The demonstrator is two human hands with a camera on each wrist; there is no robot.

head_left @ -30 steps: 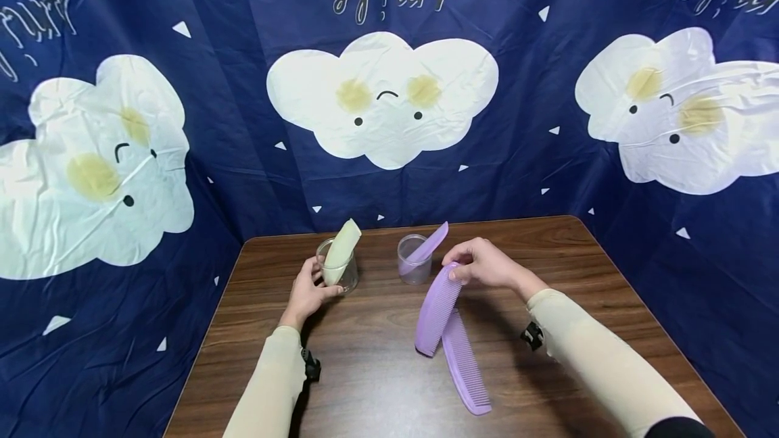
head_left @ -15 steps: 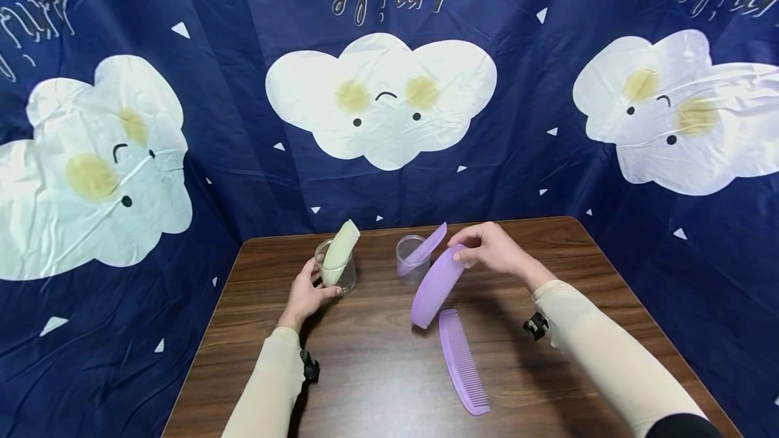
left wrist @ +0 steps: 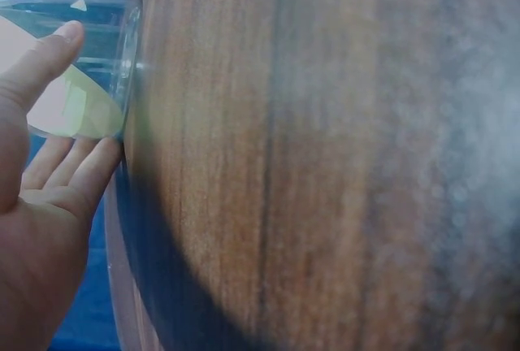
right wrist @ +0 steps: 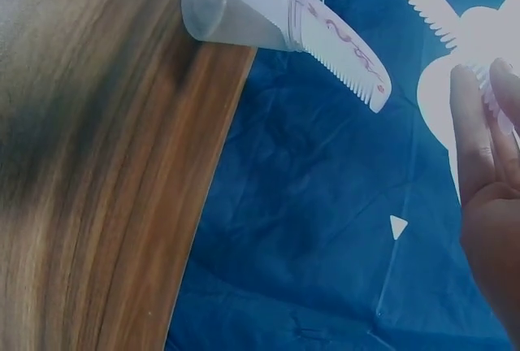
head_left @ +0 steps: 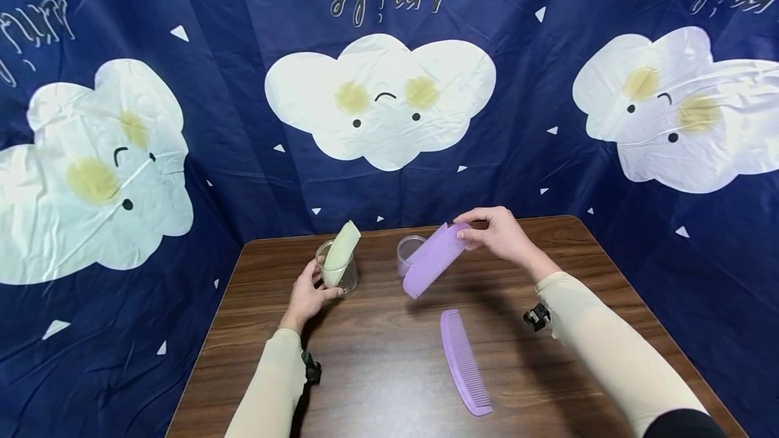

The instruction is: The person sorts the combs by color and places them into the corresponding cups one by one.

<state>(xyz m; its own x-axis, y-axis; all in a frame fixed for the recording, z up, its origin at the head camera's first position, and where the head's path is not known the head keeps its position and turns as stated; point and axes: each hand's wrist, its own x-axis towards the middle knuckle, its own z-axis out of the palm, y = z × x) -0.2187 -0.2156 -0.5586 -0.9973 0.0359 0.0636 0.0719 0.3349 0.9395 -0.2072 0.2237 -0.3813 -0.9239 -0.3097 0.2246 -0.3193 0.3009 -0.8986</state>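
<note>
My left hand [head_left: 307,299] holds a clear plastic cup [head_left: 349,281] at its side, thumb and fingers round it. A pale green comb [head_left: 342,249] leans in that cup, its upper end above the rim. My right hand [head_left: 504,238] pinches a purple comb [head_left: 433,265] by one end. The comb slants down to the left above the table and overlaps a second clear cup [head_left: 404,264] in the head view. The right wrist view shows another purple comb [right wrist: 345,42], with a reddish pattern, sticking out of this second cup.
One more purple comb [head_left: 464,363] lies on the wooden table [head_left: 377,384], nearer the front. Behind the table hangs a dark blue cloth [head_left: 243,188] with white clouds. Black wrist cameras sit at both sleeves.
My right hand has lifted the purple comb off the one on the table and carried it up, away from me, towards the second cup. The left hand stays at its cup.
</note>
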